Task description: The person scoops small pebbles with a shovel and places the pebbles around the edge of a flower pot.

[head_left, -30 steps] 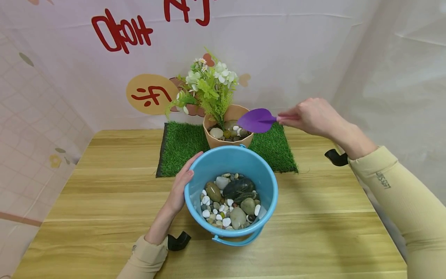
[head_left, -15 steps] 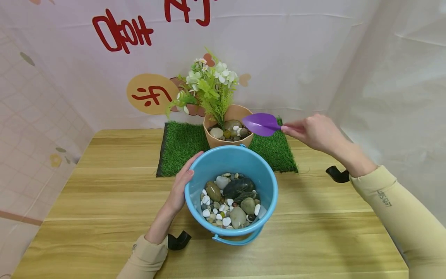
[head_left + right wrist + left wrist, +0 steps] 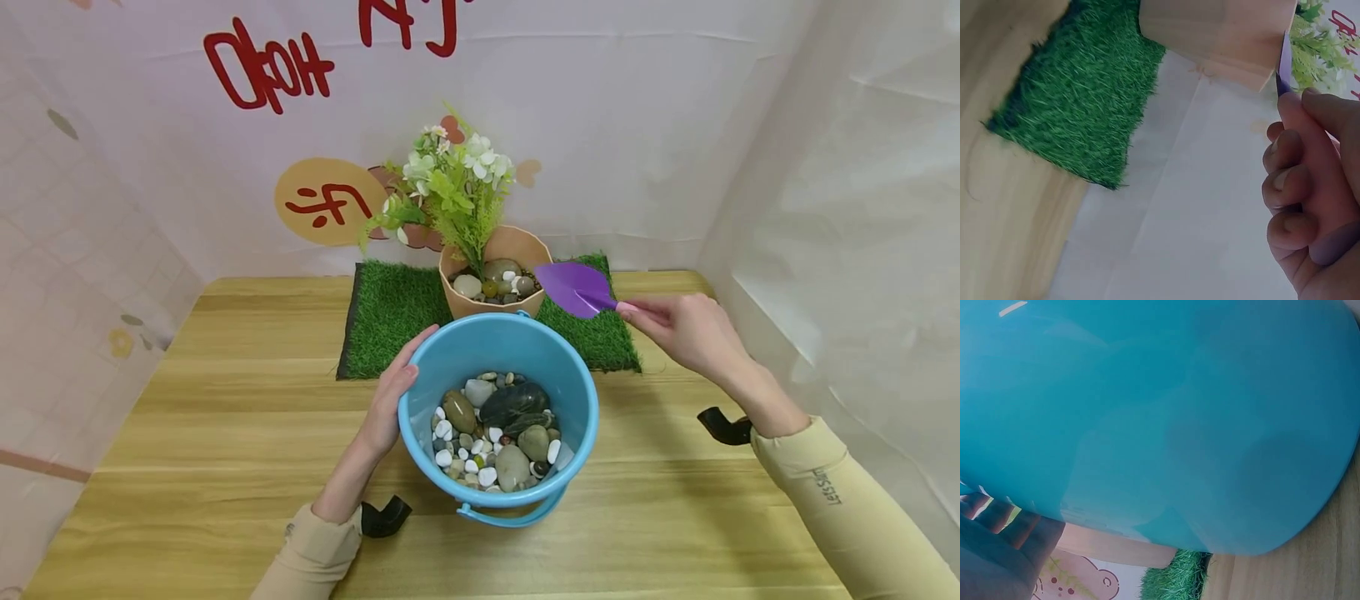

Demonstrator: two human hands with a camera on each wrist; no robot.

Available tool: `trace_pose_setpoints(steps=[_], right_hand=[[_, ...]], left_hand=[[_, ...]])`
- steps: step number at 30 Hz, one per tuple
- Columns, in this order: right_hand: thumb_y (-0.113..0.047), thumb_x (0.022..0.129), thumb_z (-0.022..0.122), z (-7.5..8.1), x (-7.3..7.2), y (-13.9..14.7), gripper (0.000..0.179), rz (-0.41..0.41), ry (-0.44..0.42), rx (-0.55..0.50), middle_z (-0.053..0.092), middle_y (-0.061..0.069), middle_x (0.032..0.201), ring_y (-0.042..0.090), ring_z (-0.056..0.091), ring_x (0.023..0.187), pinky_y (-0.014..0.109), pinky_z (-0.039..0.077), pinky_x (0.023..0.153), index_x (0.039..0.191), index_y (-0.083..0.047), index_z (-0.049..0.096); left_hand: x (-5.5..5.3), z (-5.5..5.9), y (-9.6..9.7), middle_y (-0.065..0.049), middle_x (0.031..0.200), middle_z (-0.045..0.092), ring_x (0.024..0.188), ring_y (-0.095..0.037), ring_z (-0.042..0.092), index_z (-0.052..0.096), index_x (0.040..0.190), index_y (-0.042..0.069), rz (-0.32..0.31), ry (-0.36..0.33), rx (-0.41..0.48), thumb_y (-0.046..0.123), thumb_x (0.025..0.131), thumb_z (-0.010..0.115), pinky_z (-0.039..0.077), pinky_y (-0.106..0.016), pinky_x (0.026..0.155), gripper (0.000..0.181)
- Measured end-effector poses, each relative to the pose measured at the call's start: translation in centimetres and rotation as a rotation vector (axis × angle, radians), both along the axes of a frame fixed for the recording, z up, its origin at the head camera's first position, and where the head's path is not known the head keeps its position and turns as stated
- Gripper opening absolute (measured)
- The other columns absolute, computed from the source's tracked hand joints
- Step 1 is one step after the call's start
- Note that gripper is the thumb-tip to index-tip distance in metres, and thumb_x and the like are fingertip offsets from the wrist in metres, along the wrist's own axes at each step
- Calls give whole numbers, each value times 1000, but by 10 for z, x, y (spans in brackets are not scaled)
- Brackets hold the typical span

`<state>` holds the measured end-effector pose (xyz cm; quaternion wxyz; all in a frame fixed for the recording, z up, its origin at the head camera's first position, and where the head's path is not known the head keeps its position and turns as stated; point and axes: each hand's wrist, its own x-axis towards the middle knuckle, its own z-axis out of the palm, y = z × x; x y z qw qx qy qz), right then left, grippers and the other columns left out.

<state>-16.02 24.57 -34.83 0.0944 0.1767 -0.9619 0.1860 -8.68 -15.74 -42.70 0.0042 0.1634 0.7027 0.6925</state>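
Observation:
My right hand [image 3: 697, 333] grips the pink handle of a small garden trowel [image 3: 576, 287], with thumb and curled fingers around it in the right wrist view. The bare purple blade is in the air, pointing left toward the flowerpot [image 3: 495, 307]. My left hand [image 3: 386, 400] holds the left side of a light blue bucket [image 3: 498, 500]: the thumb lies over the rim and the fingers lie along the outer wall. Inside the bucket are pebbles [image 3: 487, 477] and larger stones [image 3: 513, 404]. White flowers and green leaves [image 3: 453, 187] rise from the pot among stones.
A green artificial grass mat [image 3: 401, 317] lies under the pot at the back of the wooden table [image 3: 247, 433]. The bucket stands in front of the pot, its handle [image 3: 513, 522] hanging toward me. A printed backdrop [image 3: 615, 125] closes off the rear.
My right hand has moved down and slightly right with the trowel, and its blade has drawn away from the pot's opening. My left hand and the bucket have stayed in place.

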Motion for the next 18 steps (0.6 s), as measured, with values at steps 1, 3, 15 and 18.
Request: trace_pose_setpoints(steps=[1, 3, 15, 18], right_hand=[[-43, 103, 65, -4, 3, 1, 36, -6, -1, -19, 84, 5, 91, 12, 63, 63, 29, 41, 53, 123, -18, 80], [-42, 102, 67, -10, 10, 4, 34, -18, 14, -53, 84, 4, 91, 6, 62, 63, 26, 41, 54, 120, -18, 82], [-28, 94, 79, -45, 33, 18, 21, -32, 105, -101, 84, 2, 86, 7, 72, 66, 20, 42, 54, 109, -15, 85], [-34, 97, 75, -52, 37, 21, 26, -64, 40, -90, 84, 3, 88, 21, 78, 75, 25, 48, 58, 112, -14, 84]], left_hand=[[0, 0, 0, -28, 163, 41, 143, -50, 46, 32, 165, 6, -3, -3, -2, 24, 105, 29, 45, -65, 110, 62], [-1, 0, 0, -28, 163, 41, 143, -49, 47, 32, 165, 6, -9, -6, -7, 25, 105, 29, 46, -61, 110, 62], [-2, -1, 0, -28, 162, 42, 141, -49, 48, 32, 164, 5, -8, 2, -15, 24, 104, 29, 47, -60, 109, 63], [-2, -1, 0, -28, 163, 42, 142, -49, 48, 32, 165, 6, -8, 6, -15, 24, 104, 29, 46, -61, 109, 63]])
